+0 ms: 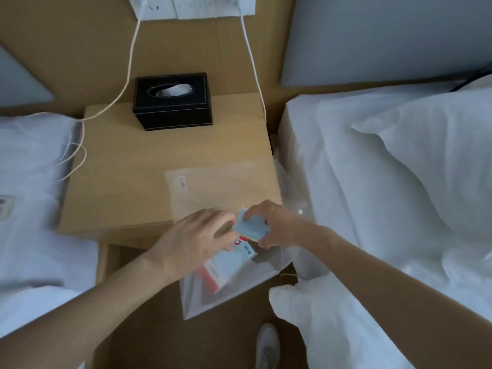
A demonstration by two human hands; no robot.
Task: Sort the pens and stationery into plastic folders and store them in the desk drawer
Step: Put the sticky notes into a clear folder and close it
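Both hands, left hand [195, 237] and right hand [277, 225], around blue packet [251, 226].

The single head view looks steeply down and forward from above the person's arms, close over a wooden nightstand [149, 166] at frame centre. The wall with a socket panel [191, 6] fills the top edge, beds flank left and right, and floor shows at the bottom.
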